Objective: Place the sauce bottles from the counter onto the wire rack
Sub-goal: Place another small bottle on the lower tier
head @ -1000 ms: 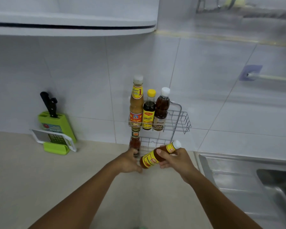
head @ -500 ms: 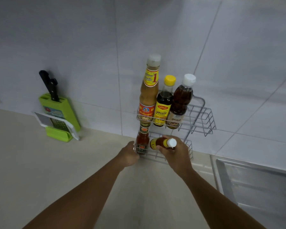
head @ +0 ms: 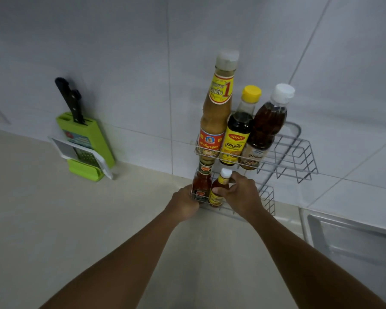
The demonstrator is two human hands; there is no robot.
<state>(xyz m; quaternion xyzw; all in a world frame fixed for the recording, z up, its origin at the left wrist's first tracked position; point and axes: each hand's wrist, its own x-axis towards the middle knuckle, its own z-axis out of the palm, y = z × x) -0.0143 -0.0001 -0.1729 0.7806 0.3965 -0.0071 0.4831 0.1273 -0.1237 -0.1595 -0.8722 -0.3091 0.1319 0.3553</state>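
A two-tier wire rack [head: 299, 157] stands against the tiled wall. Its upper shelf holds a tall tan sauce bottle [head: 216, 112], a dark bottle with a yellow cap [head: 239, 128] and a brown bottle with a white cap [head: 265, 126]. On the lower shelf stands a red sauce bottle [head: 202, 182]. Beside it, a small yellow-labelled bottle with a white cap [head: 220, 188] stands upright in the lower shelf, with my right hand [head: 241, 195] shut on it. My left hand [head: 183, 204] grips the lower shelf's front left corner.
A green knife block [head: 87, 141] with a black-handled knife [head: 69, 99] and a white grater [head: 83, 155] leans on the wall at the left. A steel sink [head: 352, 239] lies at the right. Beige counter [head: 76, 230] spreads in front.
My right hand carried the small yellow-labelled bottle from in front of the rack into the lower shelf and turned it from lying tilted to upright. My left hand stayed at the rack's corner.
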